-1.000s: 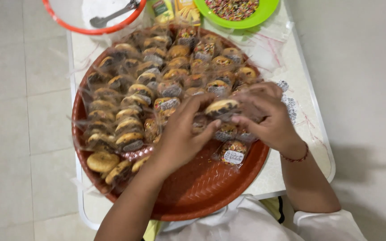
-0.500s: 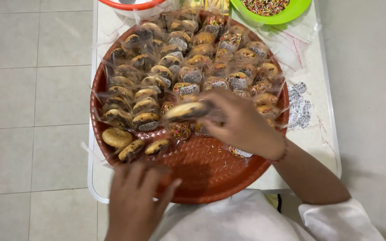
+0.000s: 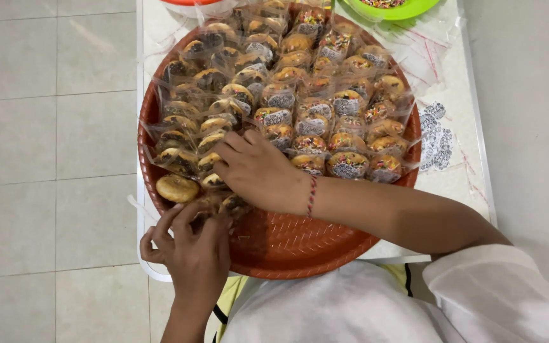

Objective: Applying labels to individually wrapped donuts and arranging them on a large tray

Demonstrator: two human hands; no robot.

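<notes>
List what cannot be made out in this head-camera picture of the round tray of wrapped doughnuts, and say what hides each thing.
- Head view: what the right hand grips on the round red woven tray; its own back covers the fingertips.
- Head view: whether the left hand holds a clear wrapper; its curled fingers hide it.
- Head view: the green plastic bowl of sprinkles, cut off by the top edge.
- Head view: the red-rimmed bowl, cut off likewise.

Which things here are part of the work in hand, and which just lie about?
In hand:
- right hand, reaching among the wrapped doughnuts
- left hand, at the tray edge
- bare doughnut

Lying about:
- green bowl
- orange bowl
- loose plastic wrappers
- white table
</notes>
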